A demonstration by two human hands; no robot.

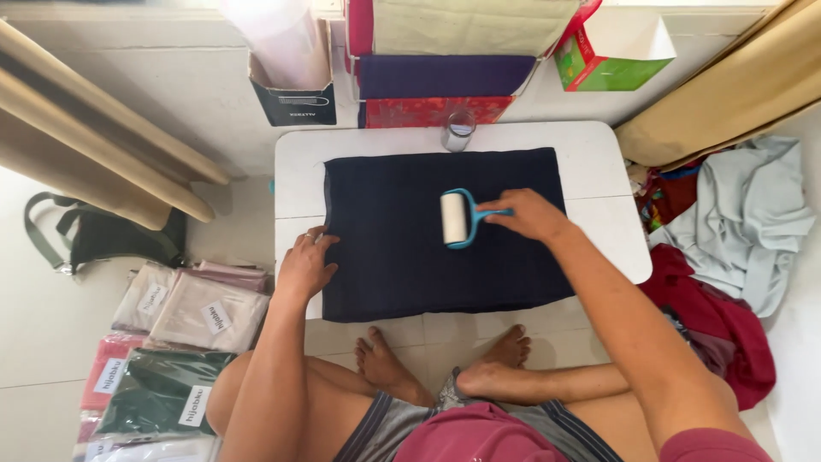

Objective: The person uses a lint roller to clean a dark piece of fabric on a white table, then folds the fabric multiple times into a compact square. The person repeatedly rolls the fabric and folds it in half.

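A folded dark navy cloth [428, 248] lies flat across a low white table [590, 154], covering most of its top; the right hand [528, 214] is closed around the blue handle of a lint roller [457, 219], whose white roll rests on the cloth near its middle; the left hand [306, 265] lies palm down with fingers spread on the cloth's left edge — a ring shows on one finger. A small clear glass [458, 130] stands at the table's far edge, just beyond the cloth; packaged folded fabrics [184, 342] lie on the floor to the left, and a heap of loose clothes [735, 248] sits to the right — pale grey and red.
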